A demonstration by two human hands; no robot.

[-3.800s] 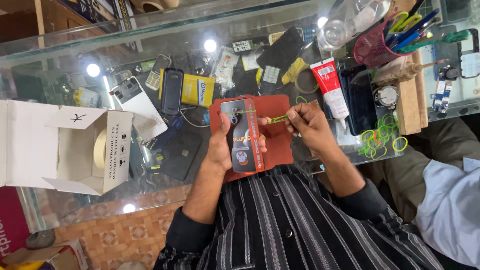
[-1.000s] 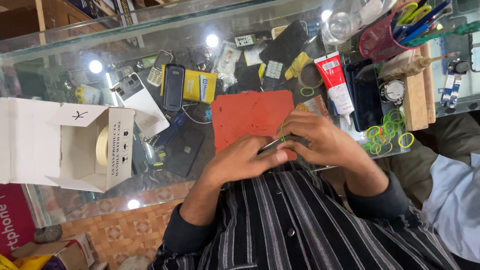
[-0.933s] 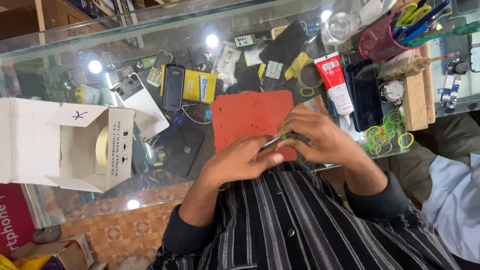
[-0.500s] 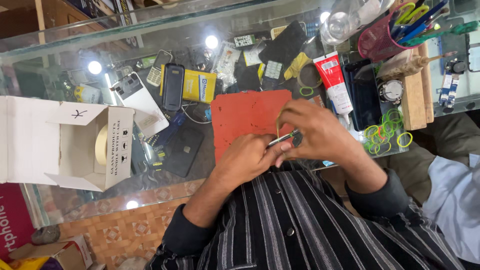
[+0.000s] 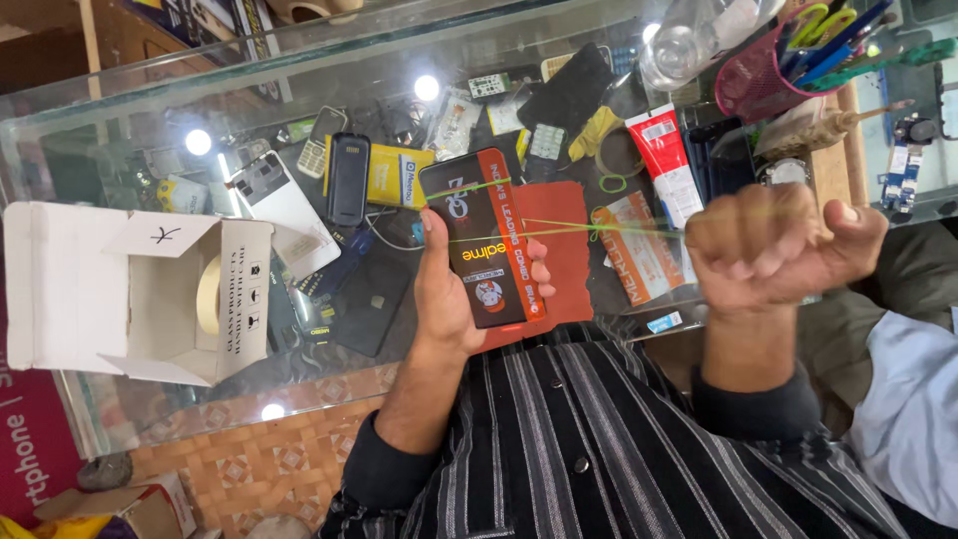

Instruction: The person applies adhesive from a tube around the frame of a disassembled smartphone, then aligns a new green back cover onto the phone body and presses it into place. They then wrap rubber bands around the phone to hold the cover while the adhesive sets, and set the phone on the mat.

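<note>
From the head view I see my left hand (image 5: 454, 289) wrapped around a phone (image 5: 486, 238), thumb on the near edge and fingertips showing on the far edge, holding it above a red mat (image 5: 564, 250) on the glass counter (image 5: 120, 110). The phone's long axis runs away from me, tilted a little leftward at its top end. A green rubber band (image 5: 599, 228) loops across the phone and stretches out to my right. My right hand (image 5: 773, 245) is closed into a fist on the far end of that band, well apart from the phone and raised off the counter. So the band lies crosswise to the phone's long axis, drawn taut between the two hands. The left hand is the one on the phone; the right only reaches it through the band. An open white box (image 5: 140, 289) sits well to the left.
</note>
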